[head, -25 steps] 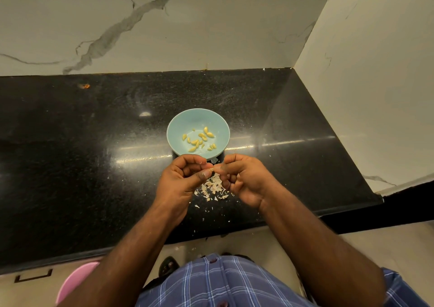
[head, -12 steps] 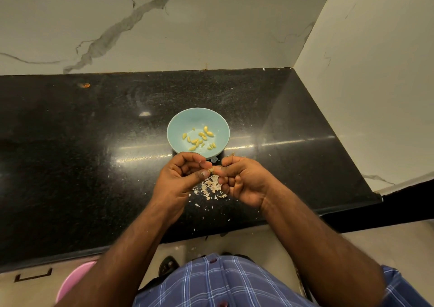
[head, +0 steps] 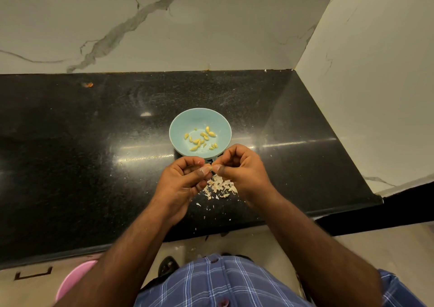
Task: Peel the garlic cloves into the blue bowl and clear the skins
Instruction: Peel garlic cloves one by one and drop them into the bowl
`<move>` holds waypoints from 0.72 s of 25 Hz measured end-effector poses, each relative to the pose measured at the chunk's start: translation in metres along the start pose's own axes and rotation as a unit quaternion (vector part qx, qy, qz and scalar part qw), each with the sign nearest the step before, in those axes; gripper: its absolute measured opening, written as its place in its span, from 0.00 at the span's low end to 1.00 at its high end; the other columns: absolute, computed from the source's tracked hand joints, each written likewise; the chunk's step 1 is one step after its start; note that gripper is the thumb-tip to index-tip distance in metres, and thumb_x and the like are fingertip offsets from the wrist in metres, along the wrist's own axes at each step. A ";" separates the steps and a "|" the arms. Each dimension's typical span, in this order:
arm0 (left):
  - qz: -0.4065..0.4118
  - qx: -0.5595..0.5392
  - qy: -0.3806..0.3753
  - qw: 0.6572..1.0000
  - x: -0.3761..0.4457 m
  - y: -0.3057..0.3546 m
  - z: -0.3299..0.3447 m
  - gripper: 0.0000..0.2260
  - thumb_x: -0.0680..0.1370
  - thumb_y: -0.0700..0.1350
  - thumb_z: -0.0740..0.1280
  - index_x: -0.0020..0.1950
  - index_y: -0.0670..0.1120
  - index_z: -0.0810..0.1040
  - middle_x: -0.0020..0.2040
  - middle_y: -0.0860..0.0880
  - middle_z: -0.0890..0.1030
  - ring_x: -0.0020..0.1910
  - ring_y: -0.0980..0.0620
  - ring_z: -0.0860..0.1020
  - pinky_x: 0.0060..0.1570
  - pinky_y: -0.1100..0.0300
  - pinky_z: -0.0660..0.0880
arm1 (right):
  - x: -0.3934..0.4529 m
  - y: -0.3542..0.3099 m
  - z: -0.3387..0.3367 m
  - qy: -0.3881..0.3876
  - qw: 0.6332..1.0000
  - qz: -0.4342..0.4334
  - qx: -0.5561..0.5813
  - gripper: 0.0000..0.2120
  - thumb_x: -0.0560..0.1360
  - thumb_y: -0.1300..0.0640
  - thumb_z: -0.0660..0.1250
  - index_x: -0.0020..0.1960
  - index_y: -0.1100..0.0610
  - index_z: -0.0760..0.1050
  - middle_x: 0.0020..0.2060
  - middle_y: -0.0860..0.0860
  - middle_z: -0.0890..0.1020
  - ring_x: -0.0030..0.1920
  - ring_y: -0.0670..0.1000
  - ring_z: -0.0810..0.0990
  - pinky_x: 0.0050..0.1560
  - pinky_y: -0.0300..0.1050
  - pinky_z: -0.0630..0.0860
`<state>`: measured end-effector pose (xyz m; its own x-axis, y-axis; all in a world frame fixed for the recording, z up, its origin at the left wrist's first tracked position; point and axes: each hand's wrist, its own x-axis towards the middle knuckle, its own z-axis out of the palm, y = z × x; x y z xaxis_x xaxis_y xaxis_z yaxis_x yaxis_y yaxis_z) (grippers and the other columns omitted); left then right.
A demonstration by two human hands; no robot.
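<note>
Both hands pinching one garlic clove (head: 209,167) over the black tabletop (head: 94,165).

Left hand (head: 182,181) and right hand (head: 242,169) each keep a fingertip grip on it, just before the blue bowl (head: 185,121) of peeled cloves (head: 201,139); skins (head: 219,187) lie beneath.

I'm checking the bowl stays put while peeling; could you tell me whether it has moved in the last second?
No. The blue bowl sits at the same spot on the black counter, beside the same light streak.
</note>
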<state>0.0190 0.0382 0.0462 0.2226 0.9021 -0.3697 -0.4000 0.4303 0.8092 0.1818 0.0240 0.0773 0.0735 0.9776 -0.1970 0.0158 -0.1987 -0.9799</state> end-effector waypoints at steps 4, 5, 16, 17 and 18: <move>0.073 0.044 -0.025 0.996 -0.002 -0.003 -0.002 0.13 0.67 0.36 0.74 0.50 0.43 0.79 0.43 0.46 0.85 0.45 0.49 0.83 0.45 0.60 0.81 | 0.003 -0.009 -0.004 -0.020 0.971 0.200 0.127 0.14 0.74 0.74 0.68 0.41 0.57 0.73 0.34 0.54 0.82 0.32 0.49 0.79 0.33 0.41 0.74; 0.092 0.059 -0.035 0.993 -0.002 -0.003 -0.003 0.13 0.68 0.35 0.73 0.51 0.43 0.79 0.44 0.45 0.85 0.47 0.49 0.83 0.47 0.59 0.81 | 0.003 -0.010 -0.006 -0.025 0.961 0.229 0.153 0.13 0.74 0.74 0.67 0.42 0.56 0.72 0.33 0.53 0.81 0.31 0.48 0.78 0.31 0.39 0.73; 0.073 0.085 0.013 0.994 0.001 -0.005 -0.002 0.10 0.75 0.33 0.72 0.54 0.42 0.80 0.47 0.38 0.85 0.43 0.47 0.82 0.44 0.54 0.78 | -0.002 -0.004 -0.002 -0.008 0.998 0.055 0.031 0.13 0.72 0.75 0.72 0.42 0.59 0.73 0.37 0.56 0.84 0.35 0.48 0.82 0.35 0.40 0.76; 0.077 0.092 0.017 0.993 0.001 -0.004 -0.003 0.10 0.75 0.33 0.73 0.54 0.42 0.80 0.48 0.37 0.85 0.44 0.46 0.82 0.45 0.54 0.79 | -0.002 -0.002 -0.001 -0.004 0.999 0.031 0.005 0.13 0.71 0.74 0.72 0.42 0.59 0.74 0.37 0.56 0.84 0.35 0.47 0.82 0.35 0.39 0.77; 0.083 0.102 0.018 0.991 0.001 -0.005 -0.003 0.10 0.74 0.33 0.73 0.54 0.41 0.80 0.49 0.38 0.85 0.45 0.46 0.83 0.46 0.53 0.79 | -0.003 0.000 -0.001 0.002 1.000 0.013 -0.018 0.13 0.71 0.74 0.73 0.42 0.58 0.74 0.37 0.56 0.84 0.36 0.47 0.83 0.37 0.39 0.78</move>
<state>0.0184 0.0370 0.0409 0.1361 0.9620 -0.2367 -0.2401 0.2638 0.9342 0.1827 0.0214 0.0782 0.0777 0.9719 -0.2223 0.0495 -0.2265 -0.9728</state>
